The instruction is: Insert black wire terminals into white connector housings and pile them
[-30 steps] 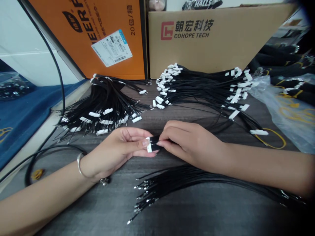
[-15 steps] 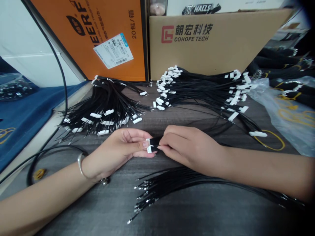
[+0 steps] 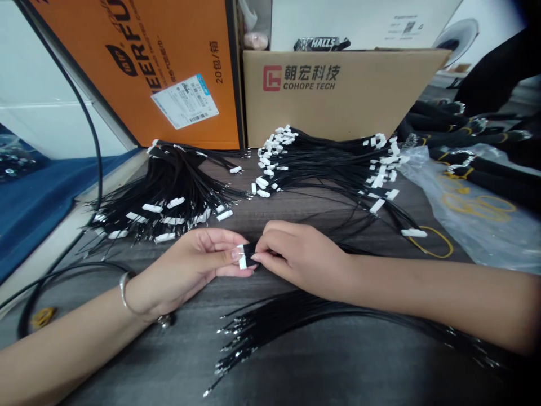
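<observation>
My left hand (image 3: 207, 254) pinches a small white connector housing (image 3: 242, 258) between thumb and fingers. Black wires (image 3: 251, 252) run from the connector's right side into my right hand (image 3: 296, 256). The right thumb and forefinger are closed on these wires close to the housing; the fingertips partly hide which wire they grip. Below my hands lies a loose bundle of black wires (image 3: 270, 327) with bare metal terminals at its left end. It passes under my right forearm.
Behind my hands lie a left pile of black wires (image 3: 181, 175) with white connectors and a right pile of connector cables (image 3: 329, 160). An orange box (image 3: 190, 51) and a cardboard box (image 3: 350, 96) stand behind. Clear plastic bags (image 3: 456, 197) and a yellow rubber band (image 3: 448, 242) are at right.
The camera view has shifted, so the scene sits farther left. My hands keep hold of the connector and wires; the right fingers are slightly closer to the housing.
</observation>
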Motion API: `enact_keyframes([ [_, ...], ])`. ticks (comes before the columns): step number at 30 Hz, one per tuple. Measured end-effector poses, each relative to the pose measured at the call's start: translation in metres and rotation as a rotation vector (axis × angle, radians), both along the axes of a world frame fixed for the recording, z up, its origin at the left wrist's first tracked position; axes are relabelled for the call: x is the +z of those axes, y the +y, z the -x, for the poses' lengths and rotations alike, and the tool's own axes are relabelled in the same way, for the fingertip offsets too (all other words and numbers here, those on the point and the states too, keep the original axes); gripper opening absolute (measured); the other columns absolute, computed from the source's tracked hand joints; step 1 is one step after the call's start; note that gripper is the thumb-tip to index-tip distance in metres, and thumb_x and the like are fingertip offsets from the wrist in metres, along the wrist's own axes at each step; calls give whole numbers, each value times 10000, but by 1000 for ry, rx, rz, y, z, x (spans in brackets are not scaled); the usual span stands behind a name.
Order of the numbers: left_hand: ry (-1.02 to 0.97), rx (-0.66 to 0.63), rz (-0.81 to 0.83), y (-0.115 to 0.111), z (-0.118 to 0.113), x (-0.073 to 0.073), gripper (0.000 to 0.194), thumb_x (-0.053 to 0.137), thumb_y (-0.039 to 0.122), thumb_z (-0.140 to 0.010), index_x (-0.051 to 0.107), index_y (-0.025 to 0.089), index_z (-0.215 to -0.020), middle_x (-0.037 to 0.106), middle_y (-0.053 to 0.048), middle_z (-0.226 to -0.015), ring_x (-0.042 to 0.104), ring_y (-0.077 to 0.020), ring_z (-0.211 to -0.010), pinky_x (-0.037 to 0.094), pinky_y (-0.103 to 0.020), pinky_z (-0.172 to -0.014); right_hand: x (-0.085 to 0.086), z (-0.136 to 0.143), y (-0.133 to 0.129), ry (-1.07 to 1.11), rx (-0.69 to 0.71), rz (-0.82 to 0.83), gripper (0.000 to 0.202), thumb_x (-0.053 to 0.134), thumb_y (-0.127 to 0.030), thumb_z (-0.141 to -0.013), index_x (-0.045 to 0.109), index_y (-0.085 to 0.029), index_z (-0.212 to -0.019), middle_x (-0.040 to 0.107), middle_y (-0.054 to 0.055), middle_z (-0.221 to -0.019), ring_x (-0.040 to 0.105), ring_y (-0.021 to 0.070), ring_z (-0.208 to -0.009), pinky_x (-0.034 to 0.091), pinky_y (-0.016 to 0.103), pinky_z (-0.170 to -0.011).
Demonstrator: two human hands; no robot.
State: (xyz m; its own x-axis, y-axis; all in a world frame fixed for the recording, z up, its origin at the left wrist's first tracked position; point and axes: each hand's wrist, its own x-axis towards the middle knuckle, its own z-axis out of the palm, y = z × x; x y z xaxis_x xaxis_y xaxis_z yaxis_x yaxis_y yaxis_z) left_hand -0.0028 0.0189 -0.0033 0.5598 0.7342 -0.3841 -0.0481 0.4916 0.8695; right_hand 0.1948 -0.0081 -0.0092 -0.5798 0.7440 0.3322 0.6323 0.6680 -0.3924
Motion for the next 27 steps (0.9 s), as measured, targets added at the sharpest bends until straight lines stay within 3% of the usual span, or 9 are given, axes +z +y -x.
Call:
enact_keyframes([
  [5, 13, 11, -17, 0, -2, 0, 82, 683, 101, -726, 686, 100, -808, 666, -46, -769, 633, -125, -734, 560, -302, -785, -3, 2, 3, -13, 0, -9, 269, 411, -242, -909, 589, -89, -777, 567, 56, -772, 504, 108, -690, 411, 227, -620],
  [12, -27, 101, 0, -2, -2, 0, 128, 681, 100, -730, 683, 126, -855, 676, -48, -848, 638, -141, -804, 543, -316, -835, 30, -5, -12, -103, 31, -183, 257, 419, -206, -900, 634, -119, -789, 554, 61, -774, 475, 144, -726, 402, 292, -687],
  [15, -58, 142, 5, -3, 0, 0, 115, 662, 95, -750, 684, 124, -858, 673, -43, -848, 633, -122, -803, 541, -274, -838, 29, -3, -26, -190, 77, -135, 222, 478, -267, -882, 616, -131, -773, 539, 54, -765, 473, 142, -700, 426, 279, -664],
  [18, -85, 137, -2, -4, 0, 3, 107, 652, 94, -760, 684, 116, -860, 675, -47, -846, 638, -121, -795, 548, -260, -824, 23, -7, -27, -193, 99, -154, 273, 601, -354, -797, 602, -96, -886, 552, 87, -866, 499, 178, -801, 458, 306, -722],
  [22, -151, 87, -64, -9, -2, 13, 98, 643, 88, -765, 682, 107, -853, 674, -39, -816, 644, -124, -755, 554, -303, -831, 27, -29, -10, -232, -33, -250, 459, 624, -353, -771, 515, -83, -1126, 521, 150, -1110, 456, 261, -1069, 401, 418, -911],
  [26, -192, 110, -125, -14, 0, 24, 112, 626, 74, -776, 678, 122, -862, 654, -17, -780, 624, -101, -710, 560, -313, -818, 40, -66, 3, -407, -106, 5, 96, 510, -199, -821, 577, -183, -889, 607, 34, -811, 569, 186, -781, 453, 328, -701],
  [27, -192, 129, -131, -14, 1, 26, 126, 624, 69, -776, 676, 130, -874, 652, -15, -784, 619, -98, -714, 559, -312, -822, 44, -76, 4, -413, -120, 6, 90, 484, -199, -836, 573, -187, -831, 602, 24, -754, 573, 177, -727, 445, 311, -649],
])
